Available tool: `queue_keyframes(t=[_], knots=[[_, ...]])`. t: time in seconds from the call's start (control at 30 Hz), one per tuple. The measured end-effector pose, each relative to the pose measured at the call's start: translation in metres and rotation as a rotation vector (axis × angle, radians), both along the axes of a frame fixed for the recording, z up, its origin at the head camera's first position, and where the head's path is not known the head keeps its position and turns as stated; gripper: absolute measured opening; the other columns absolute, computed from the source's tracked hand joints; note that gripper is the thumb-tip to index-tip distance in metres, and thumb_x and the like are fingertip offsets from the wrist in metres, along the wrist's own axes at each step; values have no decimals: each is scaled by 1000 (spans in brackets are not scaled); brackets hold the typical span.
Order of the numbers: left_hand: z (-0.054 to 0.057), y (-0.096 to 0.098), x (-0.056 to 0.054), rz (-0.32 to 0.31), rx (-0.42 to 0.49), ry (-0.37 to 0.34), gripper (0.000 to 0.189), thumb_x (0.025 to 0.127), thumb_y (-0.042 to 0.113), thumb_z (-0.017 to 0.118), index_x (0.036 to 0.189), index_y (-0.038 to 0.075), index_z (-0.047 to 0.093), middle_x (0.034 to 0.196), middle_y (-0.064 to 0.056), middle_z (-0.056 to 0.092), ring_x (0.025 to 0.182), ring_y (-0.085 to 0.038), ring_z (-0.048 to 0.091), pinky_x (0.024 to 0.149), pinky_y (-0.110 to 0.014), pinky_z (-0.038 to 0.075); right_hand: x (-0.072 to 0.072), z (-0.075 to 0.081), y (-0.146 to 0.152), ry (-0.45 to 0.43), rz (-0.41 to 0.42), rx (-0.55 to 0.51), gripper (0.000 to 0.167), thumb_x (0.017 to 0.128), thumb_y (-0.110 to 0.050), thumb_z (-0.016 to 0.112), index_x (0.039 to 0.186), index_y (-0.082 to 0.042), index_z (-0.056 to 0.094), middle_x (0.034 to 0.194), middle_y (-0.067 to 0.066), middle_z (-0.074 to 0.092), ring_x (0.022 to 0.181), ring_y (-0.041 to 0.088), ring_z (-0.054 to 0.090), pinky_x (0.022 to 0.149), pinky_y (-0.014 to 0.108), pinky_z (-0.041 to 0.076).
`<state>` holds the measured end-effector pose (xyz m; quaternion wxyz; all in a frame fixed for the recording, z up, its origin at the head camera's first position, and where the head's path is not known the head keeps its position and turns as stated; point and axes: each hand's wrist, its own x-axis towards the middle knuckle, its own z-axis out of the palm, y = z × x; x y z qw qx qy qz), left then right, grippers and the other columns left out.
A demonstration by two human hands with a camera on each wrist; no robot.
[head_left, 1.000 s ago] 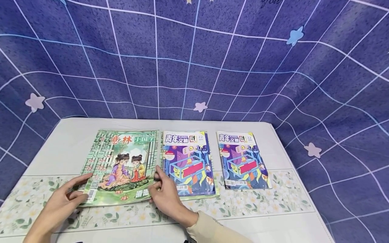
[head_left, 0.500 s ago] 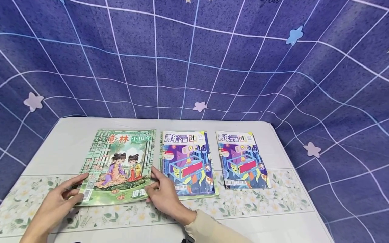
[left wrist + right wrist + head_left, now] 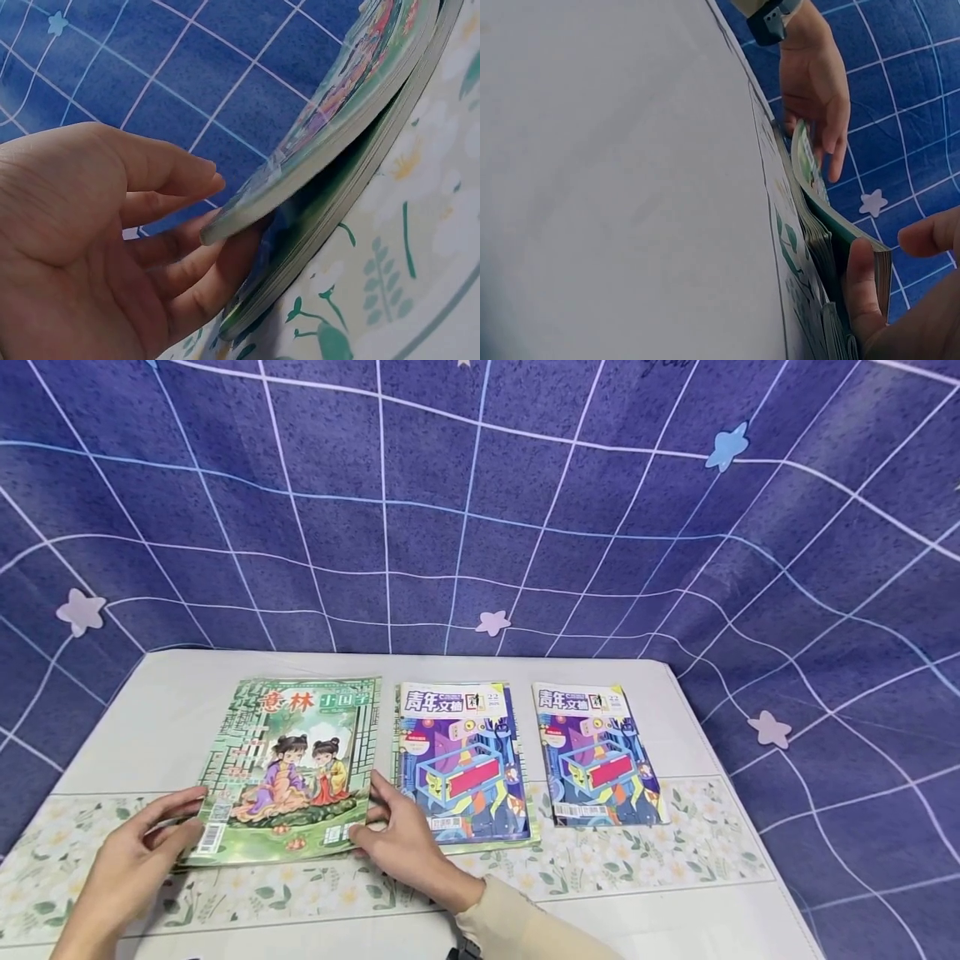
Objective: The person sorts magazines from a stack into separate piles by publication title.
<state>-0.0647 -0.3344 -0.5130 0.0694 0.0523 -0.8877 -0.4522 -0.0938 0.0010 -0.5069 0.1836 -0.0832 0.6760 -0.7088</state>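
In the head view a green magazine (image 3: 292, 768) with two cartoon children on its cover lies over another at the left of the table. My left hand (image 3: 138, 852) holds its lower left edge. In the left wrist view, fingers (image 3: 206, 289) of that hand hook under the raised upper magazine (image 3: 322, 150), and a dark gap separates it from the one below. My right hand (image 3: 405, 835) holds the lower right edge. In the right wrist view one digit lies against the magazine's page edge (image 3: 883, 281), with another digit apart from it.
A purple magazine (image 3: 465, 777) lies on a green-edged one just right of my right hand. Farther right lies a matching purple magazine (image 3: 600, 768). The white table (image 3: 570, 922) has a floral strip, and blue grid-patterned cloth (image 3: 420, 560) hangs behind and beside it.
Both hands and the top green magazine have shifted left. Its cover now lies over the lower magazine, whose left side showed before. The purple magazines stay in place.
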Motion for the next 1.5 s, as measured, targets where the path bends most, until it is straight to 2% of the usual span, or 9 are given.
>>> queue_keyframes(t=[0.13, 0.37, 0.5, 0.57, 0.67, 0.77, 1.07, 1.23, 1.5], knots=[[0, 0, -1, 21, -60, 44, 43, 111, 13, 69, 147, -10, 62, 109, 48, 58, 92, 28, 55, 75, -1, 46, 0, 1, 1, -2, 6, 8, 92, 94, 2, 73, 175, -3, 28, 122, 5, 64, 65, 8, 63, 76, 31, 68], [7, 0, -1, 137, -86, -113, 54, 116, 38, 60, 155, 1, 61, 99, 43, 70, 80, 23, 62, 58, -19, 52, 2, 3, 4, 38, 47, 83, 96, 95, -9, 76, 175, -2, 24, 115, -2, 55, 67, 1, 43, 66, 17, 44], [6, 2, -2, 129, -23, -116, 56, 115, 37, 61, 155, -3, 59, 101, 40, 73, 84, 22, 65, 65, -13, 56, 4, 2, 6, 50, 54, 91, 95, 96, -14, 75, 175, -1, 24, 143, 6, 61, 91, 2, 54, 79, 16, 48], [5, 1, -3, 127, -22, -116, 56, 115, 37, 62, 155, -2, 60, 101, 43, 70, 84, 23, 64, 66, -10, 54, 5, 1, 6, 52, 45, 113, 94, 97, -18, 75, 175, -1, 25, 163, 14, 53, 118, 7, 62, 97, 17, 52], [4, 2, -4, 123, 33, -100, 55, 115, 31, 63, 158, -3, 56, 104, 45, 67, 87, 24, 63, 70, -9, 55, 6, 0, 4, 62, 35, 130, 96, 97, -22, 75, 176, -2, 23, 175, 18, 39, 148, 24, 55, 117, 23, 47], [2, 5, -6, 137, 108, -85, 56, 114, 24, 64, 160, -5, 51, 105, 45, 64, 91, 24, 63, 73, -9, 58, 7, 0, 3, 86, 17, 142, 100, 96, -21, 77, 177, -5, 21, 178, 17, 35, 158, 31, 46, 125, 29, 41], [0, 13, -8, 218, 145, -24, 52, 109, 21, 74, 155, 2, 61, 107, 47, 61, 86, 20, 66, 70, -8, 57, 5, 4, 4, 198, -18, 185, 99, 94, -20, 78, 177, -11, 24, 177, 14, 37, 161, 30, 40, 132, 36, 33], [1, 22, -10, 203, 135, 18, 49, 108, 18, 75, 152, 0, 63, 108, 44, 62, 87, 19, 67, 71, -8, 57, 4, 6, 7, 217, -14, 160, 93, 98, -18, 76, 176, -8, 27, 174, 17, 42, 159, 32, 43, 131, 35, 36], [0, 33, -11, 184, 46, -15, 49, 111, 20, 71, 154, 0, 61, 115, 36, 62, 89, 22, 62, 71, -7, 55, 5, 8, 11, 223, -44, 153, 91, 96, -14, 76, 175, -13, 31, 169, 16, 46, 153, 33, 50, 128, 38, 41]])
